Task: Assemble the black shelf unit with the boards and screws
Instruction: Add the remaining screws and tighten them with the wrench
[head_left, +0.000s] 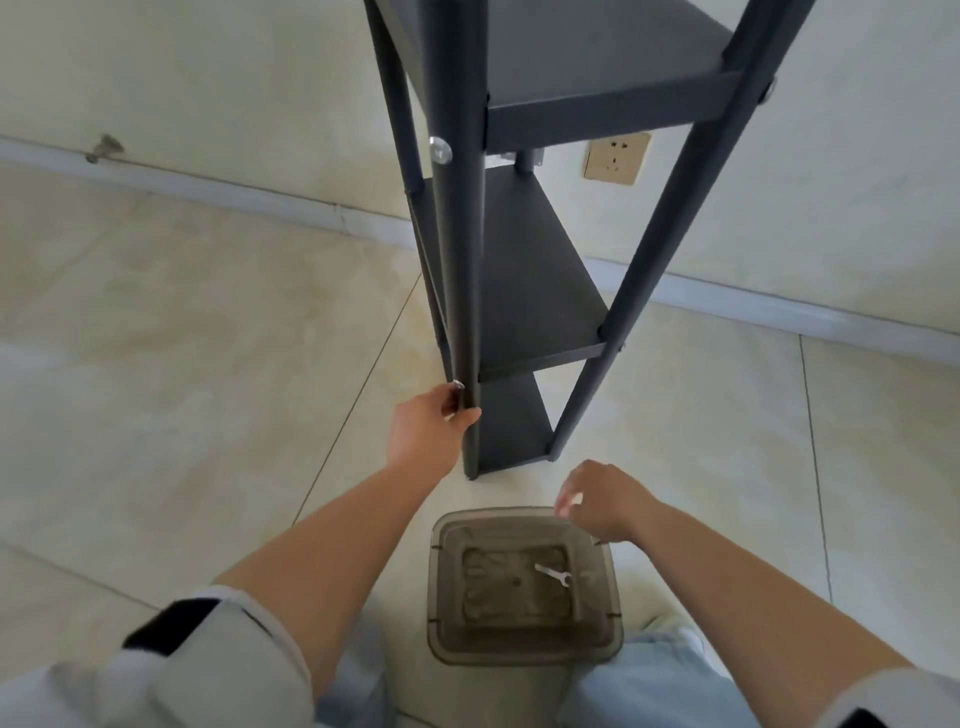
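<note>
The black shelf unit stands upright on the pale, glossy floor tiles close to the wall, its 4 round matte posts carrying flat, dark rectangular boards; 3 boards show plainly, 1 near the top, 1 at mid height and 1 low by the feet. A shiny round screw head sits on the near-left post at the level of the upper board. The left hand grips that post low down, its thumb on the near face and its fingers curled round the far side, where a small silvery piece shows at the fingertips; what it is cannot be told. The right hand hovers just above the far rim of a smoky, translucent square plastic container with rounded corners, its fingers bent loosely downward and holding nothing visible. Inside the container lies a small flat silvery wrench. The container rests on the floor between the person's knees in light blue jeans. A beige wall socket shows behind the posts, and a grey skirting strip runs along the wall's foot.
</note>
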